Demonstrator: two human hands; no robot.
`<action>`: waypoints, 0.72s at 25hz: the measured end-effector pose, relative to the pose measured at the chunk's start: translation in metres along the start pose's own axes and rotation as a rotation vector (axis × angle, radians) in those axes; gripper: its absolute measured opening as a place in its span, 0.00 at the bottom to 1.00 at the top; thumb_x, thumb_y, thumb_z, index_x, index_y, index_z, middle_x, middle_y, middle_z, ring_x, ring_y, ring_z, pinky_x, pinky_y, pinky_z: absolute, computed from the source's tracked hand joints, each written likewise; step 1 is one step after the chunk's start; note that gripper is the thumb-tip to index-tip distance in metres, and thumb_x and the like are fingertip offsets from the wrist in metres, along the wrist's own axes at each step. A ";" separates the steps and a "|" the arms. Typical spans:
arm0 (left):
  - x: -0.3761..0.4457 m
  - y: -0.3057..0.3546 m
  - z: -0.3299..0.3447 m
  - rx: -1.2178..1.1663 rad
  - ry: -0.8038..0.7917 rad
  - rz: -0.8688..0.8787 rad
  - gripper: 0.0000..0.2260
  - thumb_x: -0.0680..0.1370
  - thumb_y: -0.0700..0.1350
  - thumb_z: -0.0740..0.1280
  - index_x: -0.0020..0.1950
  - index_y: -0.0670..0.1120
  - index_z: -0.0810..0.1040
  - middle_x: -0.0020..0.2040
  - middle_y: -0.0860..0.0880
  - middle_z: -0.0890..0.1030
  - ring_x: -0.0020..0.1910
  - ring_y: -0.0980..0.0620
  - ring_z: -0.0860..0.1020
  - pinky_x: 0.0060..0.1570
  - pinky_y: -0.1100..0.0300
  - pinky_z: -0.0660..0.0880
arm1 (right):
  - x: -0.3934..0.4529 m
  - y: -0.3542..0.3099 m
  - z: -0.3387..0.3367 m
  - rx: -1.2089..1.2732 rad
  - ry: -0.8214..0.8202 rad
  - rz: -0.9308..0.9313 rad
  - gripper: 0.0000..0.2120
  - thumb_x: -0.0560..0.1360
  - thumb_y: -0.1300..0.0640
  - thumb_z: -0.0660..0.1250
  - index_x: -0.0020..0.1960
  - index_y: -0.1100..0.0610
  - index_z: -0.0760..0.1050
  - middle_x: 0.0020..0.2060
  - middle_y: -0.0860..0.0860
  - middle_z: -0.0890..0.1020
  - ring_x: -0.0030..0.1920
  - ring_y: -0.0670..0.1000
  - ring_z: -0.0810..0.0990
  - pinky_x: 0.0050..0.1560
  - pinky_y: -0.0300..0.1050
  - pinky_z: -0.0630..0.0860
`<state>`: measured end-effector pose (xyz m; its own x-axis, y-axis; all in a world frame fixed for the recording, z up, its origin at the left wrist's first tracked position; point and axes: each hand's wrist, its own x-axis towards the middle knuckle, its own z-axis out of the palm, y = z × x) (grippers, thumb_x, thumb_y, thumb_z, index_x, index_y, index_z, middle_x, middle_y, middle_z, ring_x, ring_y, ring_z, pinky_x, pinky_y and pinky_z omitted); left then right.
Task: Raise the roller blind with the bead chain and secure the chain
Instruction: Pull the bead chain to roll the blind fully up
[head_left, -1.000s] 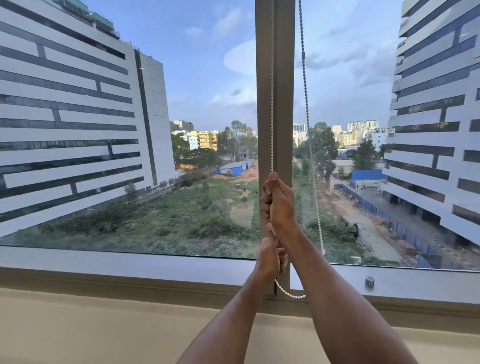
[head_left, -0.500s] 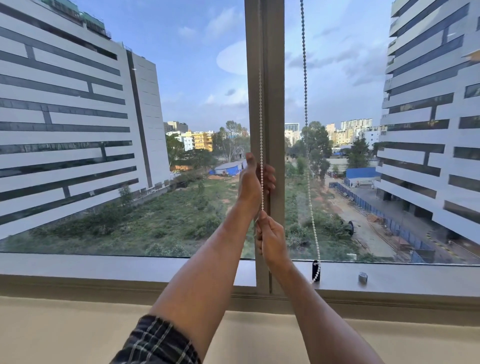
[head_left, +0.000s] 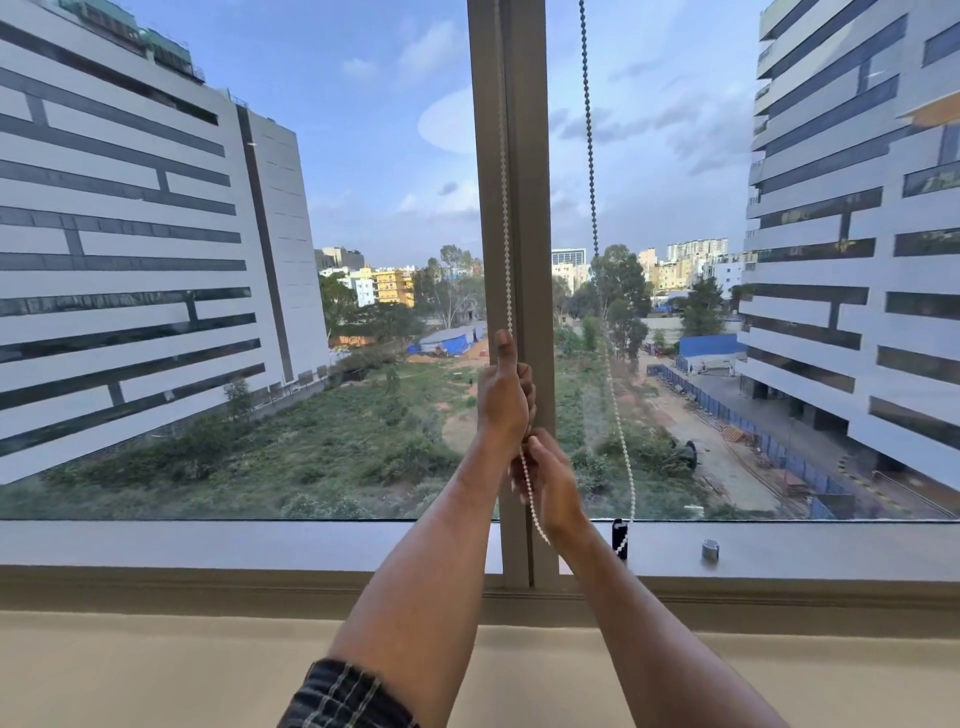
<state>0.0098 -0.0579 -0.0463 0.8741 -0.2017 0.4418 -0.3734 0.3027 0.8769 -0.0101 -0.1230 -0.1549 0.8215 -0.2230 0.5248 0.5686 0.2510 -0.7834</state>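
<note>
On bead chain (head_left: 503, 208), both hands (head_left: 505, 395).

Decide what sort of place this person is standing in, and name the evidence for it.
Probably an upper-floor room in an office-type building. A wide fixed window with a central mullion and a deep sill looks down on scrubland and out at multi-storey blocks; a roller-blind bead chain hangs beside the mullion.

the grey window sill (head_left: 208, 543) runs the full width below the glass. on it, right of the grey upright window post (head_left: 524, 260), stand a small black chain clip (head_left: 620, 538) and, farther right, a short silver metal cylinder (head_left: 710, 549).
</note>
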 end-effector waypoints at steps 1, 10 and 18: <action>-0.003 -0.011 -0.003 0.019 0.006 0.001 0.32 0.80 0.68 0.55 0.21 0.52 0.61 0.19 0.55 0.61 0.17 0.56 0.57 0.19 0.66 0.57 | 0.004 -0.006 -0.003 0.030 0.031 -0.044 0.13 0.84 0.56 0.56 0.47 0.58 0.76 0.32 0.48 0.80 0.30 0.44 0.75 0.30 0.36 0.71; -0.043 -0.083 -0.016 0.036 -0.028 -0.073 0.30 0.74 0.74 0.53 0.22 0.52 0.62 0.19 0.54 0.61 0.16 0.56 0.57 0.20 0.66 0.55 | 0.065 -0.089 0.041 0.054 -0.053 -0.041 0.23 0.86 0.47 0.53 0.56 0.62 0.80 0.38 0.55 0.84 0.35 0.52 0.81 0.37 0.44 0.77; -0.053 -0.107 -0.034 0.058 -0.133 -0.113 0.29 0.81 0.66 0.50 0.26 0.51 0.64 0.22 0.53 0.63 0.20 0.55 0.59 0.23 0.61 0.58 | 0.046 -0.054 0.035 0.078 -0.028 -0.053 0.19 0.84 0.44 0.61 0.36 0.50 0.71 0.25 0.45 0.63 0.22 0.44 0.56 0.20 0.33 0.56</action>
<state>0.0140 -0.0483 -0.1698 0.8643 -0.3537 0.3576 -0.2958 0.2176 0.9301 -0.0021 -0.1137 -0.0767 0.7907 -0.2120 0.5743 0.6116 0.3127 -0.7267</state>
